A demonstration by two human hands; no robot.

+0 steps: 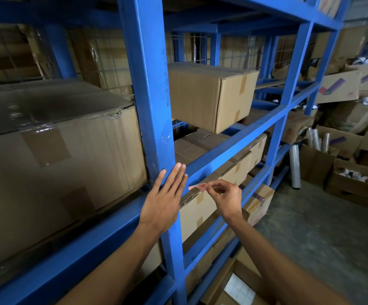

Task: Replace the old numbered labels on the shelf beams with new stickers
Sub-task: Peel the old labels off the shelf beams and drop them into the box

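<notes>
My left hand (164,194) lies flat and open on the blue upright (154,128), my right hand (222,194) just beside it pinching a small pinkish sticker (198,187) — old or new, I can't tell — so next comes careful peeling or pressing onto the beam.

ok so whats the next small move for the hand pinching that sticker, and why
Probably carry the sticker up-left onto the blue beam face near the upright and press it down. The right hand pinches it just below the beam, not yet stuck, while the left hand lies flat against the upright beside that spot.
</notes>
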